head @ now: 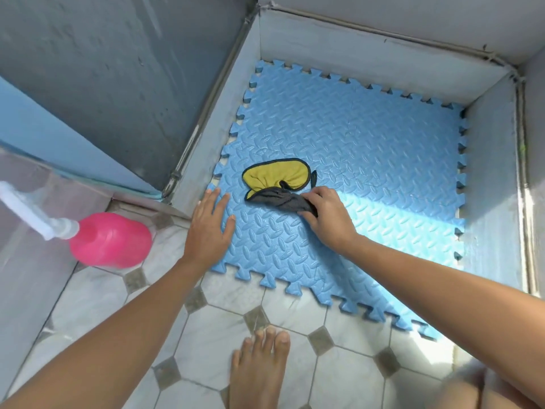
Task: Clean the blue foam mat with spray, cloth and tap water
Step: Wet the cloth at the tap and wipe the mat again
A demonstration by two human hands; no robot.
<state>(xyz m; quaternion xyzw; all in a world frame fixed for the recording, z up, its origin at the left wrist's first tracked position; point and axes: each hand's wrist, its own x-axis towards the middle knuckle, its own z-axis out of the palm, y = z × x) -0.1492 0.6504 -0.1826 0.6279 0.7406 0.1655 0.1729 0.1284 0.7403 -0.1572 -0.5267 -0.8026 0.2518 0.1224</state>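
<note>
The blue foam mat (pixel 368 149) with jigsaw edges lies flat on the floor, filling a low walled corner. A yellow and dark grey cloth (pixel 275 178) sits bunched on its near left part. My right hand (pixel 327 215) grips the grey end of the cloth against the mat. My left hand (pixel 211 227) presses flat, fingers spread, on the mat's left edge. A pink spray bottle (pixel 113 240) with a white trigger head lies to the left on the floor.
White floor tiles (pixel 224 329) with grey diamond insets cover the near ground. My bare foot (pixel 259 370) stands on them below the mat. Grey low walls (pixel 489 184) border the mat at the back, right and left.
</note>
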